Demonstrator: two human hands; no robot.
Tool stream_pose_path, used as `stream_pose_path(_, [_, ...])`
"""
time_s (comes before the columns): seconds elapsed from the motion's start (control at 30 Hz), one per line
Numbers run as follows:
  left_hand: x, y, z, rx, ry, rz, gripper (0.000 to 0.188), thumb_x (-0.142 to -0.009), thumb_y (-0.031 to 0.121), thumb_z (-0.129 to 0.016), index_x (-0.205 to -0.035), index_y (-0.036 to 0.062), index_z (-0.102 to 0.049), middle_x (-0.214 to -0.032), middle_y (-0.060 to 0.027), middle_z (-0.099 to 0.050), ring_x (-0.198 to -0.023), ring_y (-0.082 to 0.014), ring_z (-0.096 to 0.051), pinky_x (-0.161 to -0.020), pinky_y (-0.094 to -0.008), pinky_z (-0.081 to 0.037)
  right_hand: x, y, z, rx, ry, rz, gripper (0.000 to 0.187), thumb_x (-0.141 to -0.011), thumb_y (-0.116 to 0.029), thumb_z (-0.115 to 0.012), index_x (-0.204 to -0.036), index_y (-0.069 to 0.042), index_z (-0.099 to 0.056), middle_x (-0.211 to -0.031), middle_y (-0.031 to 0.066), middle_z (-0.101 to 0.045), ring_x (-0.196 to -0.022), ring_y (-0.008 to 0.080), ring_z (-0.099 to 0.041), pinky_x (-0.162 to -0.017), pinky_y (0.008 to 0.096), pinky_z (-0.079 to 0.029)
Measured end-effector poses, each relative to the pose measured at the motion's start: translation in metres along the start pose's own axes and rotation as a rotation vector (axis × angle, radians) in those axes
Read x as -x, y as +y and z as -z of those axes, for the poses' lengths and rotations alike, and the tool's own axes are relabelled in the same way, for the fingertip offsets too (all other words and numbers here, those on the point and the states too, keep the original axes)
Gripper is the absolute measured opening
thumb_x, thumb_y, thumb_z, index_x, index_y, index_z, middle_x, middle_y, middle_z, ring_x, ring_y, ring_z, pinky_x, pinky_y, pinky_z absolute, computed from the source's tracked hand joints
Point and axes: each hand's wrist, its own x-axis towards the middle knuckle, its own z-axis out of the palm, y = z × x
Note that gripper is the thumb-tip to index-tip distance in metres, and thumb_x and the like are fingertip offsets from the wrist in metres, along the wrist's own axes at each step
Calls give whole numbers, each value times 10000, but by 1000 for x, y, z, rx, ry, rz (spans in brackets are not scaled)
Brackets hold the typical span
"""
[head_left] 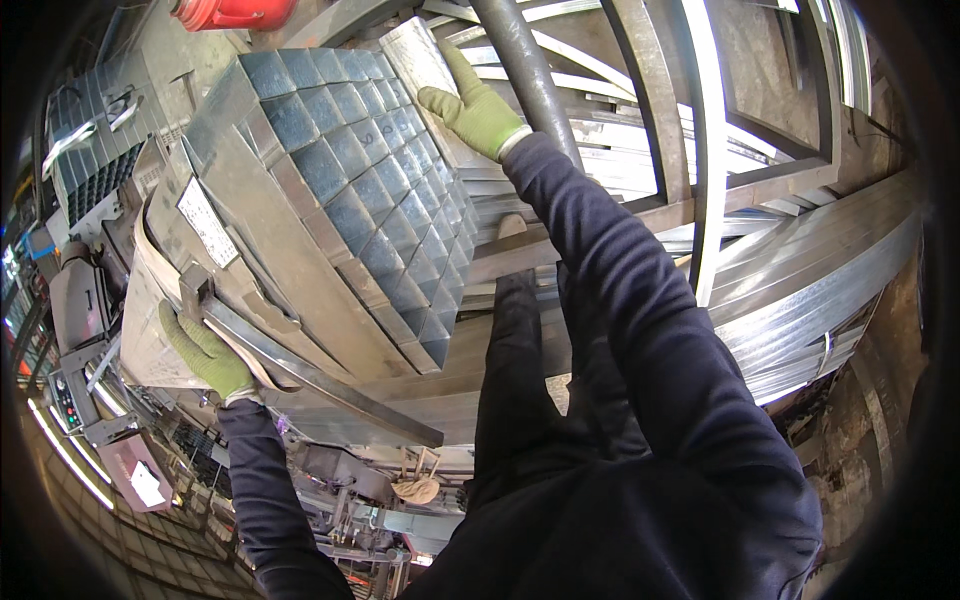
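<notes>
My right hand (472,108), in a green glove, is at the edge of a silver metal bar (418,62), with the thumb over its face and the fingers along its side. Beside that bar is a large bundle of square metal tubes (345,155), their bluish ends forming a grid. My left hand (208,352), also gloved in green, lies with straight fingers on a brown sheet (150,335) at the bundle's near left side. Close by its fingers runs a dark, narrow metal bar (320,370). The undersides of both hands are hidden.
A white paper label (207,222) is on the bundle's side. Dark metal frames (650,110) and long silver profiles (800,265) lie to the right. At the top is a red container (235,12); another tube stack (100,180) stands far left. A control box (68,400) is at the left.
</notes>
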Motion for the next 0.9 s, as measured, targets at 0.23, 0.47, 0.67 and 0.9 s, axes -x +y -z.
stream_pose_path(0.23, [1,-4,5,-31,25,5,558,-1155,310,-422,-1600,-17,-341,-1534,-174,-520,-1370,-267,-535,-1192,-375,-390,29,-3,11,-164,-77,-69,866,-1042,-456,-656,-1679,-88,-198,-1630,289,-399,-1495,372,-440,-1185,376,-397])
stream_pose_path(0.47, [1,-6,4,-3,25,-7,552,-1167,300,-389,-1613,-12,-297,-1545,-193,-536,-1404,-266,-515,-1207,-385,-377,48,7,9,-542,122,-79,829,-1031,-407,-675,-1657,-54,-263,-1536,337,-489,-1434,412,-509,-1191,400,-399])
stream_pose_path(0.67, [2,-4,3,75,28,52,509,-1176,260,-353,-1615,12,-281,-1506,-222,-563,-1397,-297,-545,-1204,-398,-385,49,19,7,-31,-31,51,883,-1026,-420,-678,-1670,-56,-197,-1520,365,-488,-1409,436,-523,-1149,387,-436])
stream_pose_path(0.9, [0,-8,6,-3,29,5,517,-1172,276,-380,-1604,-3,-319,-1517,-208,-544,-1389,-290,-547,-1190,-391,-398,53,22,2,-43,-96,0,897,-1026,-431,-676,-1675,-55,-185,-1557,350,-462,-1459,406,-482,-1158,387,-423])
